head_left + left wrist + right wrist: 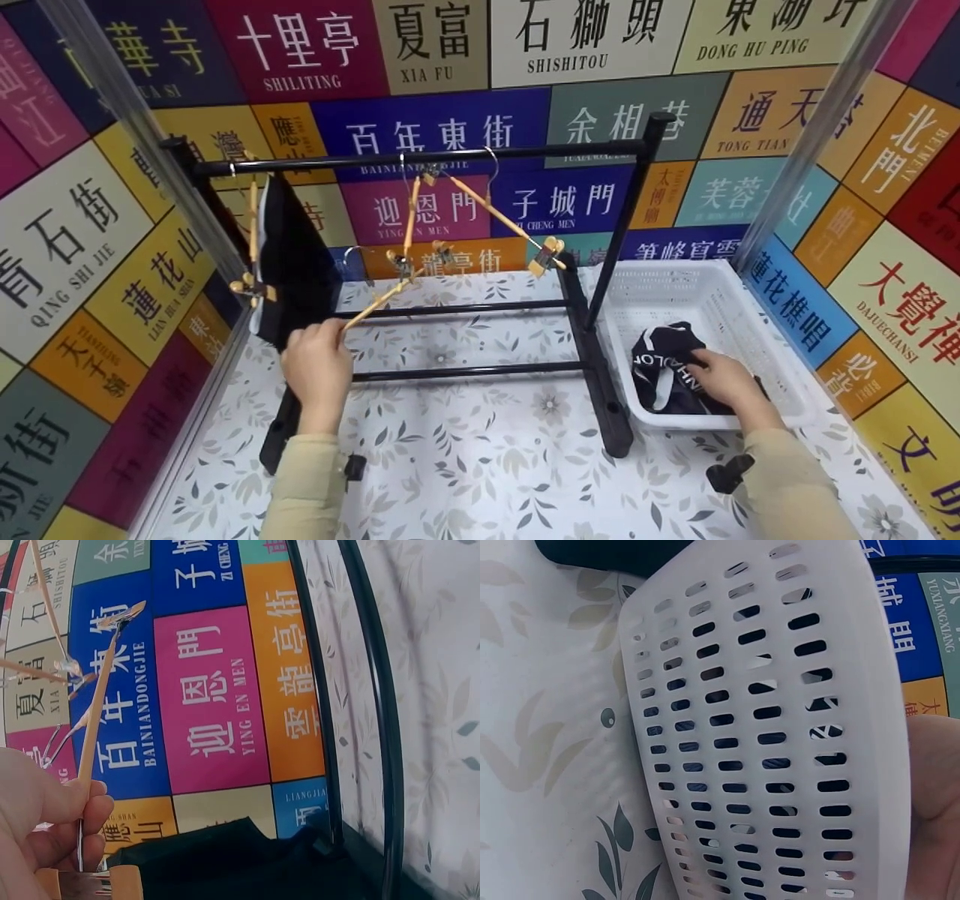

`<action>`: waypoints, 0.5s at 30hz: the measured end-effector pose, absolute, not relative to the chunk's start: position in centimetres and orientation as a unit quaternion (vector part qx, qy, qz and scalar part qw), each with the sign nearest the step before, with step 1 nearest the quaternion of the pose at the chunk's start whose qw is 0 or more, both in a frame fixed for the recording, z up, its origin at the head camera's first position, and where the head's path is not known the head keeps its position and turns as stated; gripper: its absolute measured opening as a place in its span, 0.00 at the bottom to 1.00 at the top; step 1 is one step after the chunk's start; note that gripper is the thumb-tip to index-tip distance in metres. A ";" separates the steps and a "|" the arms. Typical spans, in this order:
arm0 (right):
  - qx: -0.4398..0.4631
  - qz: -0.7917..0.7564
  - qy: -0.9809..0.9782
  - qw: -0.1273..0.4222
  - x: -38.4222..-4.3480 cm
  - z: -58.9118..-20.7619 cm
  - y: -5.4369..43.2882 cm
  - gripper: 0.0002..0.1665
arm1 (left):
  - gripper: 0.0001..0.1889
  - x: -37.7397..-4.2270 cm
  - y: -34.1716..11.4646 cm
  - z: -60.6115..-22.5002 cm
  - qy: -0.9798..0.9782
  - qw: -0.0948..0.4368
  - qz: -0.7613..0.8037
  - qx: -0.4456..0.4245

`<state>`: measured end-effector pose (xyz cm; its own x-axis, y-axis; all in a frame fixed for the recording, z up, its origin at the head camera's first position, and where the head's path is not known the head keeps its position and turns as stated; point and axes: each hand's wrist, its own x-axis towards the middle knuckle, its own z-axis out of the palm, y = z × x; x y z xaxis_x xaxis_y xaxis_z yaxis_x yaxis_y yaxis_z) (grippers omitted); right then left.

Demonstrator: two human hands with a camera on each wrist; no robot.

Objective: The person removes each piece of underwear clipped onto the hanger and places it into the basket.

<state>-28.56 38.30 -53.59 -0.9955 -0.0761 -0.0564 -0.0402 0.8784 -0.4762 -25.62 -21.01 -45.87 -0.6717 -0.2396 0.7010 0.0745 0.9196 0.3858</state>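
Note:
My left hand (319, 367) pinches a wooden clip hanger (379, 301) by its bar, in front of the rack's left part. In the left wrist view the bar runs up between thumb and fingers, with one metal-and-wood clip (124, 619) at its far end and another (90, 883) below the fingers. My right hand (726, 381) reaches into a white basket (615, 352) and grips a bunched black garment (679, 341) with white lettering and white strips. In the right wrist view the basket's slotted wall hides most of the cloth and the fingertips.
A black metal rack (517, 152) stands mid-table, its feet spread forward. A black cloth (296, 255) hangs sideways from a clip hanger (253, 217) at its left end. Further wooden clip hangers (499, 210) hang along the top rail. Sign-printed panels (431, 124) enclose the table.

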 end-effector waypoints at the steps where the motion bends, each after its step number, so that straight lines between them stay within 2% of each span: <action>1: -0.031 -0.244 0.969 0.038 -28.6 -53.6 38.3 0.30 | 0.06 -25.6 -21.2 -45.8 -0.894 0.401 -0.196 0.049; 15: -0.051 -0.220 0.973 0.054 -28.7 -53.7 38.2 0.26 | 0.07 -25.8 -22.6 -44.5 -0.891 0.407 -0.192 0.060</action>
